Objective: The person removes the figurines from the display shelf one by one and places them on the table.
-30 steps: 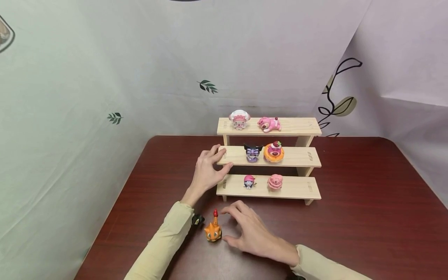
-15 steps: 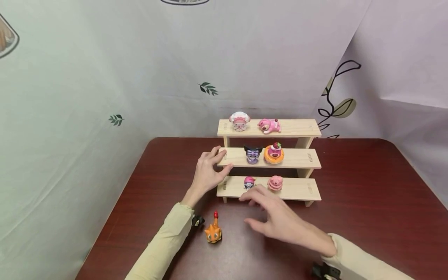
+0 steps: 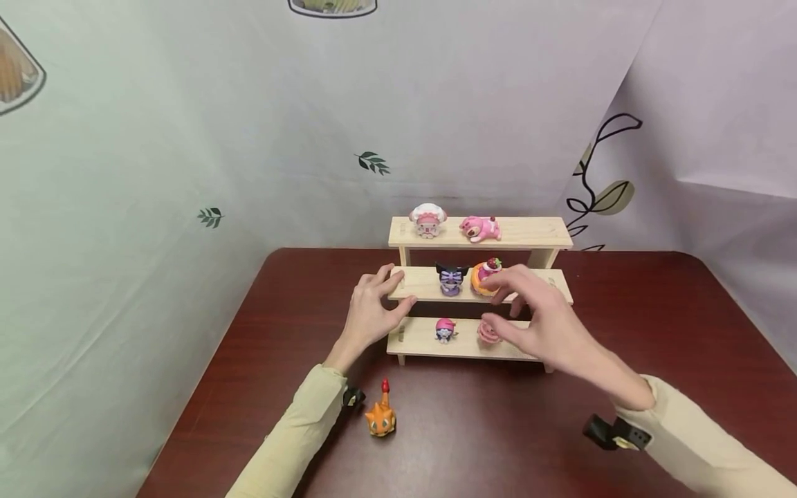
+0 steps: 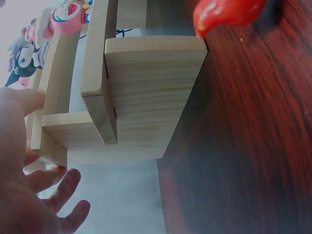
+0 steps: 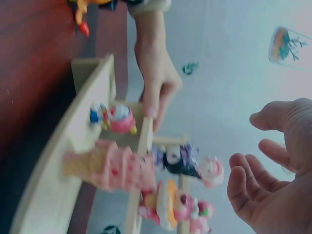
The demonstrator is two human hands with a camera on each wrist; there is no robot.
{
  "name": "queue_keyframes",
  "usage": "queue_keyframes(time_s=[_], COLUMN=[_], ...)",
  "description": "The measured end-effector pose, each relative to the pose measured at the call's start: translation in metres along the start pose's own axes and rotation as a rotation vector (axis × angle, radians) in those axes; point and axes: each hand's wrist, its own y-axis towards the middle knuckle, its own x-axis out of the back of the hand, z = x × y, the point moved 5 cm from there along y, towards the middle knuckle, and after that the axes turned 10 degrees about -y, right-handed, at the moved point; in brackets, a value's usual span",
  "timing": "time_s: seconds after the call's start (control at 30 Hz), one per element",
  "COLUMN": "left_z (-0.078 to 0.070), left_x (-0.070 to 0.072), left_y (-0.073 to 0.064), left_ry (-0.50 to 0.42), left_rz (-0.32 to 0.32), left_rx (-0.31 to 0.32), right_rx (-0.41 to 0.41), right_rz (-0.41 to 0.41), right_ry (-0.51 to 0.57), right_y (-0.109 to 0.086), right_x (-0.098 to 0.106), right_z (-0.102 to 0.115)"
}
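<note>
We see the left hand (image 3: pixel 369 311) gripping the left end of the wooden shelf's (image 3: pixel 542 235) middle tier while the right hand (image 3: pixel 540 319), fingers loosely spread and empty, hovers before the orange doughnut figurine (image 3: pixel 481 275) there.

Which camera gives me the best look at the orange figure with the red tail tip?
The head view: the orange figure stands whole on the table, clear of both hands. The left wrist view catches only its red tip; the right wrist view shows a blurred sliver.
</note>
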Motion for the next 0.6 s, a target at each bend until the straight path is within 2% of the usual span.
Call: queue_keyframes(time_s=[0.3, 0.6], left_z=[-0.001, -0.001], left_x=[0.000, 0.000], left_y=[-0.001, -0.001], left_ry=[0.008, 0.007], left_rz=[-0.001, -0.004], left_rx=[-0.006, -0.013], right_rx=[-0.092, -0.170], right_rz=[-0.019, 0.007], right_ry=[-0.107, -0.164], right_y=[0.014, 0.027], right_x=[0.022, 0.028], right_z=[-0.030, -0.061])
